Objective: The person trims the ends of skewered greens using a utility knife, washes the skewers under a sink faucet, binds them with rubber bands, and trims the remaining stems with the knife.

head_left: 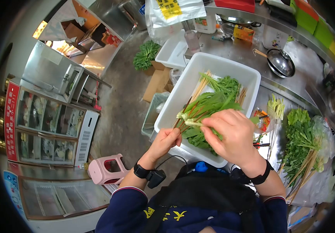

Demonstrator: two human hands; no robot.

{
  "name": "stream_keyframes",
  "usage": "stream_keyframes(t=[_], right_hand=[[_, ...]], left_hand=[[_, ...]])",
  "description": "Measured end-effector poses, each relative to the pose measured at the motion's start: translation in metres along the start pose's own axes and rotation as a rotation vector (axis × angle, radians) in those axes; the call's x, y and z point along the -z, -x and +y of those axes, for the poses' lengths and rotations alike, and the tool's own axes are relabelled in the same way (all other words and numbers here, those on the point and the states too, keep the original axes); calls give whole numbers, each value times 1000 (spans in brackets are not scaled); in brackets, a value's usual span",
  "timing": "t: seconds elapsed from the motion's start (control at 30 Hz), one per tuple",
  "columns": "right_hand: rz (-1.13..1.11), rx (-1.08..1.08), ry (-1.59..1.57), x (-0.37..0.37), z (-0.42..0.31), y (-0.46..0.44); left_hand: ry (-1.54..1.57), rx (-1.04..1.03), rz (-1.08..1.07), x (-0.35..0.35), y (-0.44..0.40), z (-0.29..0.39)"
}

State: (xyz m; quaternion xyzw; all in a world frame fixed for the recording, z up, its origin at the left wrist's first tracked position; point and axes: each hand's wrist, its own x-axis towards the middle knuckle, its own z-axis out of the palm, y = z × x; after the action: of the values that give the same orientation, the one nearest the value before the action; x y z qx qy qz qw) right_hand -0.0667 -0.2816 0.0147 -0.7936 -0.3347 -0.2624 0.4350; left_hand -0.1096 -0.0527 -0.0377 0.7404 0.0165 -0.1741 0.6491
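Note:
My left hand is closed, thumb and fingers pinching thin bamboo skewers at the near left of a white plastic bin. Leafy greens with pale cut stem ends lie on these skewers, over the bin. Close by, my right hand is closed in a pinch on a leafy green stalk; its pale end sticks out to the left of the fingertips. Beneath, the bin holds finer-leaved greens and more bamboo skewers. Part of the leaves is hidden behind my right hand.
Skewered greens lie on the steel counter to the right, beside pale-stemmed vegetables on sticks. A lidded pan stands farther back. Left of the bin are a lined waste bin, a cardboard box and a pink stool.

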Motion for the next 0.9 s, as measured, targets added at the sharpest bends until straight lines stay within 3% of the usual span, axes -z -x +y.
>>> stream_keyframes(t=[0.13, 0.47, 0.53, 0.57, 0.7, 0.73, 0.8, 0.83, 0.9], right_hand=[[-27, -97, 26, -5, -2, -2], [58, -92, 43, -11, -5, 1], [-90, -24, -304, -1, -9, 3], [-90, -21, -299, 7, -8, 7], [-504, -304, -220, 54, 14, 41], [-509, -298, -223, 62, 22, 52], [-516, -52, 265, 68, 28, 63], [-512, -56, 266, 74, 27, 62], [-374, -562, -200, 98, 12, 32]], left_hand=[[-32, 11, 19, -3, 0, -1], [-260, -151, 305, -20, -5, -6], [-270, -139, 312, -15, -7, -6], [-163, -115, 220, -6, -7, -5], [5, -118, 0, 27, -5, 4], [28, -131, -35, 32, -6, 4], [22, -135, -88, 38, -6, 7], [16, -139, -150, 40, -8, 9], [19, -131, -203, 37, -9, 14]])
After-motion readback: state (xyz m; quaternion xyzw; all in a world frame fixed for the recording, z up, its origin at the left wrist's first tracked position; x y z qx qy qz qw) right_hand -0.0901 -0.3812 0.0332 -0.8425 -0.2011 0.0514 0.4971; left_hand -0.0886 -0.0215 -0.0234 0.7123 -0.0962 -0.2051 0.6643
